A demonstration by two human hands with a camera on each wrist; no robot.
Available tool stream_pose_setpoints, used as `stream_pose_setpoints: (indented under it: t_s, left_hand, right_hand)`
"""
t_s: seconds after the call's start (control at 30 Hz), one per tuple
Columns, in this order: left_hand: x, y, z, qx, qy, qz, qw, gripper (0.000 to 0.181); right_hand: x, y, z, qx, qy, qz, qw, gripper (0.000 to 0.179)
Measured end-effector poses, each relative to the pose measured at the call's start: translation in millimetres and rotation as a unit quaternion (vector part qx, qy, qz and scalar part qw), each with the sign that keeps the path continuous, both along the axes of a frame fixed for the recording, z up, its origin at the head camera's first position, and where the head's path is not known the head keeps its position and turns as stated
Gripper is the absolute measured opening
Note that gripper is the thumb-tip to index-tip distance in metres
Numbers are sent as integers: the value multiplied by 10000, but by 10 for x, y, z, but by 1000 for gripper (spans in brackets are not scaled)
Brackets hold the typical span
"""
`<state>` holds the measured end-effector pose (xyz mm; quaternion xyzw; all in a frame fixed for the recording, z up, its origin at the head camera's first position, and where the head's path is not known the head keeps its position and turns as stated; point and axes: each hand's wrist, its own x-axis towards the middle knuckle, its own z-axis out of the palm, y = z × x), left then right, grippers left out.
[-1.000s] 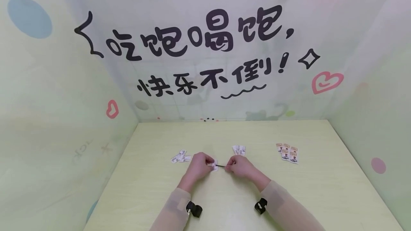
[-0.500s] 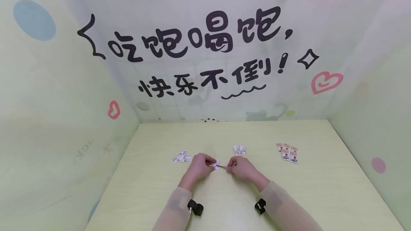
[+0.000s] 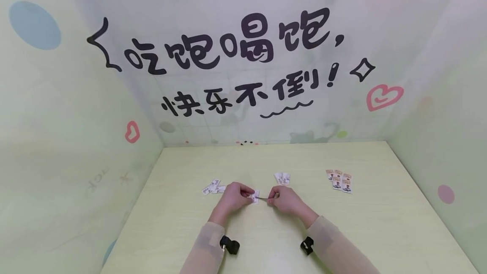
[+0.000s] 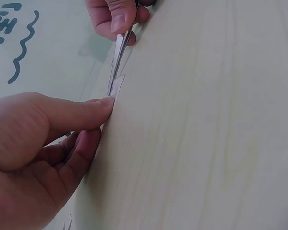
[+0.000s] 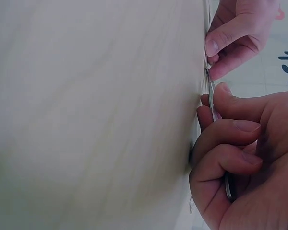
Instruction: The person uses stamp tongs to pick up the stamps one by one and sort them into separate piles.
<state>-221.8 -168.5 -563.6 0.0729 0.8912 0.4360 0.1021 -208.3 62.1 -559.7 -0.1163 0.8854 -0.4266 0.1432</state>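
My left hand [image 3: 233, 198] pinches a small white printed card [image 3: 255, 196] between thumb and fingertips, low over the table. From the other side, my right hand [image 3: 286, 200] holds slim metal tweezers [image 4: 116, 60], its fingers curled round them. In the left wrist view the tweezer tips overlap the card's free end, close to the left thumb. The right wrist view shows the back end of the tweezers inside the curled right fingers. Much of the card is hidden behind the left fingers.
On the pale wooden table [image 3: 258, 240] lie several similar white cards [image 3: 212, 187] left of the left hand. More white cards [image 3: 283, 178] lie just beyond the right hand. Several orange-and-white cards [image 3: 341, 182] are grouped at the right. Printed walls enclose three sides.
The head view has shifted slightly. Both hands stay in nearly the same place, with the tweezers at the card throughout.
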Motion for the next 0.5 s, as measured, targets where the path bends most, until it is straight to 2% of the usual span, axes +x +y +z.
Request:
stream_pose_setpoints:
  t_s: [0.27,0.5]
  left_hand:
    - [6,-11,18,31,-33,11,10000,21]
    - [-15,-17,-13,56,-94,11,9999,21]
  right_hand:
    - [20,-6,7,-20,1,-96,10000,11]
    - [15,-1,1,-55,2,-83,10000,11]
